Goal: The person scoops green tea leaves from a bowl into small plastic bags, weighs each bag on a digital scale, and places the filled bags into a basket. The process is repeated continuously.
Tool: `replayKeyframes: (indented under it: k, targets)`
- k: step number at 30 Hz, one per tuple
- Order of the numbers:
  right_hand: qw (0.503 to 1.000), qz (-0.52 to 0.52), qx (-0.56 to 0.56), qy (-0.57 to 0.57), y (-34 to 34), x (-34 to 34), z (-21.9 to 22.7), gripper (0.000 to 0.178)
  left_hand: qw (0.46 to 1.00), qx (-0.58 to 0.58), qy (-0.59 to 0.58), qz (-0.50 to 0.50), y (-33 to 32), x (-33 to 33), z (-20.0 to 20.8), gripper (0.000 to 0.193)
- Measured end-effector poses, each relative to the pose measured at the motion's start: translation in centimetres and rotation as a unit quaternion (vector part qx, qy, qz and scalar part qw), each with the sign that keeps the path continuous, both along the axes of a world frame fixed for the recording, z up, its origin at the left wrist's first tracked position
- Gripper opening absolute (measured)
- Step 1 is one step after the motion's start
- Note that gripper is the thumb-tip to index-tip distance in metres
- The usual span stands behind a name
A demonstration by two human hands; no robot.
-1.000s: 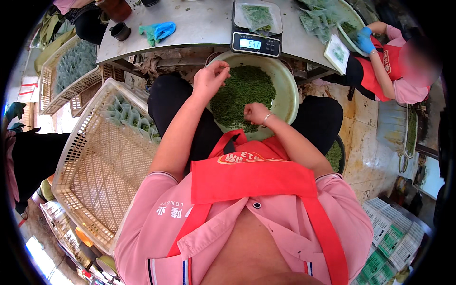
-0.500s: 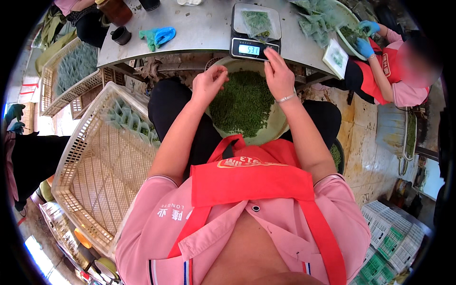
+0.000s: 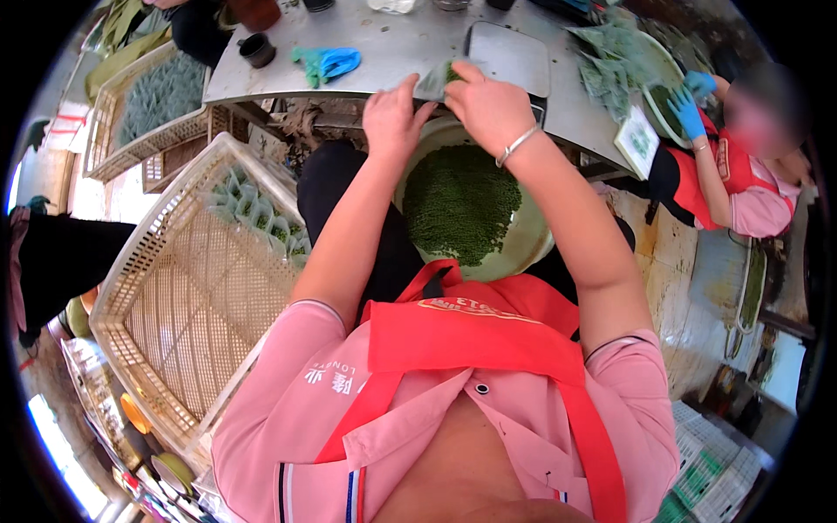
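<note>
Above the front edge of the metal table, my right hand point(image 3: 490, 106) is closed on a small clear plastic bag point(image 3: 432, 85) with green bits inside. My left hand point(image 3: 392, 120) is at the bag's left edge, thumb and fingers apart; whether it touches the plastic I cannot tell. Just beyond my right hand stands a scale with a bare silver pan point(image 3: 509, 61); my hand and wrist mostly hide its display. Below both hands, between my knees, sits a wide pale basin point(image 3: 534, 228) holding many small green pieces point(image 3: 462, 205).
To my left is a cream plastic crate point(image 3: 187, 349) with filled bags point(image 3: 253, 213) along its far side. Another crate point(image 3: 109, 157) of bags stands behind it. On the table point(image 3: 384, 52) lie a blue-green glove point(image 3: 327, 65) and a dark mug point(image 3: 256, 50). At right, a blue-gloved co-worker point(image 3: 728, 166) works at a tub.
The filled bag has left the scale pan and is now in my right hand. My left hand has moved up and right towards it. The whole view has shifted slightly.
</note>
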State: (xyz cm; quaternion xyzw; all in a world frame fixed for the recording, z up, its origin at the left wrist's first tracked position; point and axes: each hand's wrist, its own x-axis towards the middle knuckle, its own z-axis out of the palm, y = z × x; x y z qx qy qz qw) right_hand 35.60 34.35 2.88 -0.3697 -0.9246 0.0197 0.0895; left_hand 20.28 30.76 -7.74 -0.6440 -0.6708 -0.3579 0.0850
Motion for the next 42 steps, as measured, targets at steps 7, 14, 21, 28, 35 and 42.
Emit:
replayKeyframes:
  k: [7, 14, 21, 28, 35, 42]
  targets:
    - [0.992, -0.041, -0.078, -0.087, 0.1, -2.0, -4.8, 0.022, 0.995, -0.091, -0.049, -0.009, -0.5, 0.1, -1.9, 0.053]
    - [0.994, -0.018, -0.1, 0.032, -2.7, -1.0, -1.8, 0.031, 0.994, -0.086, -0.062, -0.013, -0.6, 0.1, -2.1, 0.055]
    - [0.969, 0.05, -0.199, 0.138, -0.4, 0.8, -4.5, 0.029, 0.993, -0.108, -0.051, -0.018, -1.0, 0.7, -1.3, 0.051]
    - [0.767, -0.345, -0.188, 0.507, 8.1, 15.1, -5.9, 0.038, 0.925, -0.178, -0.328, 0.072, 0.0, 0.1, -0.8, 0.057]
    - [0.72, -0.417, -0.257, 0.492, 17.0, 19.5, -9.1, 0.024, 0.959, -0.185, -0.193, 0.099, -0.3, 1.0, 0.9, 0.059]
    - [0.66, -0.285, -0.269, 0.641, 12.1, 18.4, -6.3, 0.016, 0.93, -0.16, -0.331, 0.033, -1.0, 0.5, 0.3, 0.055]
